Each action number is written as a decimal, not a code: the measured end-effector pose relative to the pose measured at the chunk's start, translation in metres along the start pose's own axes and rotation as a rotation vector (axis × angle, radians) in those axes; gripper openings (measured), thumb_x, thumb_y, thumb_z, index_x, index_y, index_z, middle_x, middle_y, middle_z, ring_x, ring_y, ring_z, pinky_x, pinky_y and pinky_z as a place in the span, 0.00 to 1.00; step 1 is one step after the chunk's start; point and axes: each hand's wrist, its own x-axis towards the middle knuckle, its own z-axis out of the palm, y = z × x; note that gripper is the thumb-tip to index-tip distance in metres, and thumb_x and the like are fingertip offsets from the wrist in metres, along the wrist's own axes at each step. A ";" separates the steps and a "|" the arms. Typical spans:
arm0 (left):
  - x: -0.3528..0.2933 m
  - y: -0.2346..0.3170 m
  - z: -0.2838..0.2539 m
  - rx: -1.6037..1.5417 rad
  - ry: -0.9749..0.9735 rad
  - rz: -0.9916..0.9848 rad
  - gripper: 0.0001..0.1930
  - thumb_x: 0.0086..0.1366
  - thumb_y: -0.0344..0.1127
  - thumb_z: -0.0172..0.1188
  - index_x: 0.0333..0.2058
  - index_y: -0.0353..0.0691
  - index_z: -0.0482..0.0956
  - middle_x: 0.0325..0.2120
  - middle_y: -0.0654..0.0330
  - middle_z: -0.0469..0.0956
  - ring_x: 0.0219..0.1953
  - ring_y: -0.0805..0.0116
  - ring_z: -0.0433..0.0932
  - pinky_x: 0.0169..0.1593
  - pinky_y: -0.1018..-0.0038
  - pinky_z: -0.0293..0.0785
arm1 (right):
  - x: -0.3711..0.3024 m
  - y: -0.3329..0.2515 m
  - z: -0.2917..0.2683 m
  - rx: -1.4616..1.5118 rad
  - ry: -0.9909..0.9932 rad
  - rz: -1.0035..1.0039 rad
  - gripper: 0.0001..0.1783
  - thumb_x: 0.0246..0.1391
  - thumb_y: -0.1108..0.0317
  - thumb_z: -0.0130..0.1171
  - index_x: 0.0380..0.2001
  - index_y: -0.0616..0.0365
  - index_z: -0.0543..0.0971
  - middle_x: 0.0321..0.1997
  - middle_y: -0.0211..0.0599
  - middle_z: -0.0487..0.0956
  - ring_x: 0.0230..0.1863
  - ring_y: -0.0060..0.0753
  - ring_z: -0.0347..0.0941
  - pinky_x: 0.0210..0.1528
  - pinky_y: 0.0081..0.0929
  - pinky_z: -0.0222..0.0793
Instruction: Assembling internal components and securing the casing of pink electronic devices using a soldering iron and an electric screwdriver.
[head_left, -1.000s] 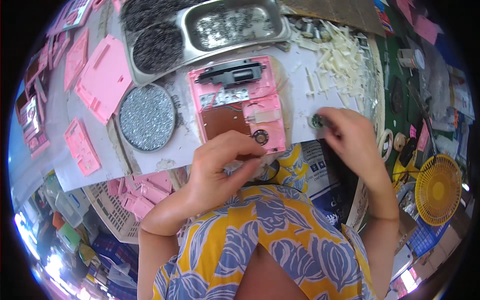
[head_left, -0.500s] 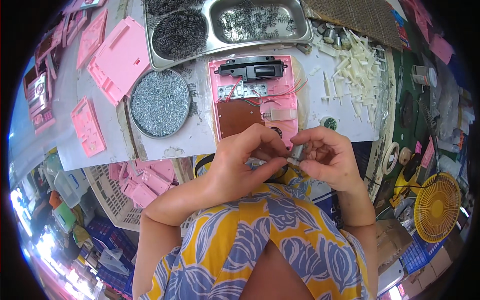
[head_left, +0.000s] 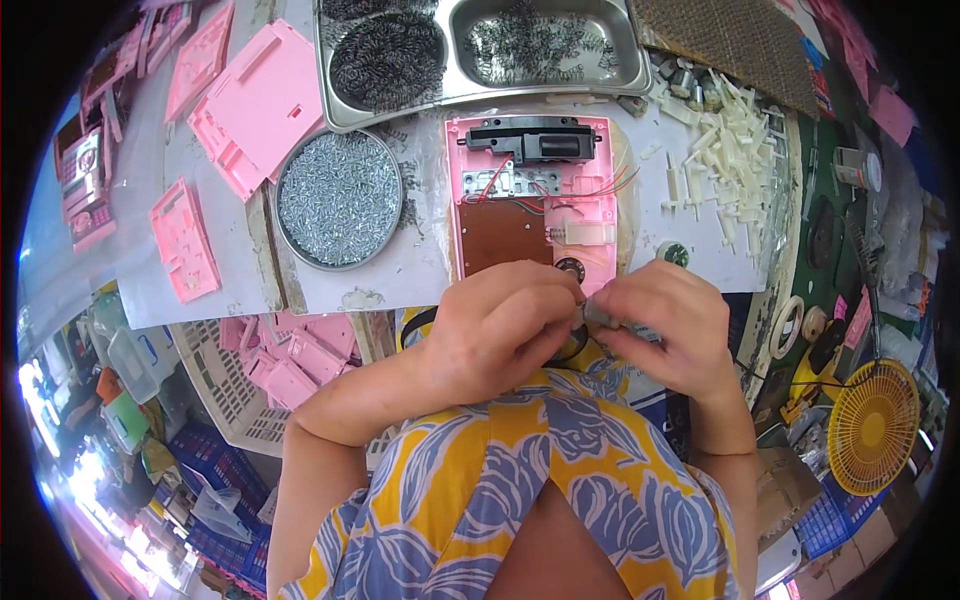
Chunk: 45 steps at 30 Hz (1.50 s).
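In front of my body, my left hand point(head_left: 508, 318) and my right hand point(head_left: 672, 322) meet at the fingertips. A small grey metal cylinder point(head_left: 598, 313) is pinched in my right fingers, mostly covered by them. My left fingers are closed beside it; whatever they grip is hidden. Just beyond lies an open pink plastic case point(head_left: 605, 208). It holds a black mechanism point(head_left: 535, 145), a metal plate point(head_left: 490, 183) with red and green wires, a brown board point(head_left: 503, 238), a white plastic plunger with a spring point(head_left: 588, 234) and a dark round part point(head_left: 571, 268).
A steel tray point(head_left: 445, 60) of black springs stands at the back. Left of the case is a round tin point(head_left: 398, 205) of screws, with pink panels point(head_left: 265, 100) beyond. White plastic pieces point(head_left: 735, 160) pile up at right, near a small green round part point(head_left: 673, 254). A crate point(head_left: 225, 390) sits below the table edge.
My hands have drawn together, and the fingers now cover more of the metal cylinder. The table and its things have shifted slightly rightward in the picture.
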 end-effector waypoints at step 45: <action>0.054 -0.035 -0.010 0.462 -0.091 0.000 0.09 0.50 0.31 0.73 0.31 0.42 0.84 0.38 0.61 0.76 0.42 0.60 0.74 0.50 0.64 0.65 | -0.019 0.042 -0.014 -0.199 0.275 -0.085 0.24 0.41 0.82 0.72 0.45 0.62 0.79 0.45 0.51 0.86 0.42 0.47 0.86 0.42 0.32 0.82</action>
